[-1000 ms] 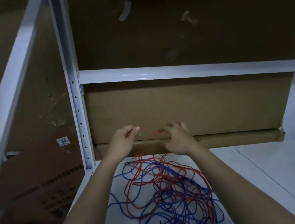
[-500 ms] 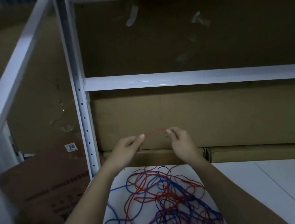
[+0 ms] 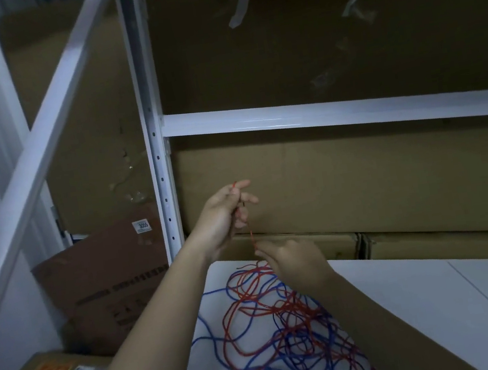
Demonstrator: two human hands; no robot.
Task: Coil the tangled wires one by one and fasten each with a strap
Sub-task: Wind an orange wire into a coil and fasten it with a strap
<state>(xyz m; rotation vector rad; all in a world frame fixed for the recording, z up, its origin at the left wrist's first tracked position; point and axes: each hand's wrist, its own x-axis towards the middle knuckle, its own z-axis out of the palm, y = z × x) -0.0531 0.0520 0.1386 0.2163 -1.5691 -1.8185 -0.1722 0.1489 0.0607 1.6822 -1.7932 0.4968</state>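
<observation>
**Red wire drawn up from the tangle as coiling began**

We held one end of the red wire (image 3: 251, 237) raised above the table (image 3: 440, 298), our left hand (image 3: 225, 215) pinching it near the tip so that a short stub stood up past the thumb. Below it, just over the heap, our right hand (image 3: 291, 264) gripped the same strand between thumb and fingertips; both grips were clenched on the wire. The strand ran nearly straight down between the two hands, held taut, we judged, so that it could be told apart from the rest and fed out of the knot without dragging other loops along.

The tangled wires (image 3: 282, 330), red and blue together, lay spread on the white table between our forearms, at its left end beside the upright of the white shelving frame (image 3: 157, 165). Cardboard sheets (image 3: 345, 177) stood behind the frame, and a brown box with a white label (image 3: 141, 225) leaned to the left.

Half a second earlier our hands had been level with each other, stretching a short length of red wire sideways between them. By this moment the left had risen and the right had dropped towards the heap, turning the strand upright. No coil had formed yet, and we saw no strap anywhere in view.
</observation>
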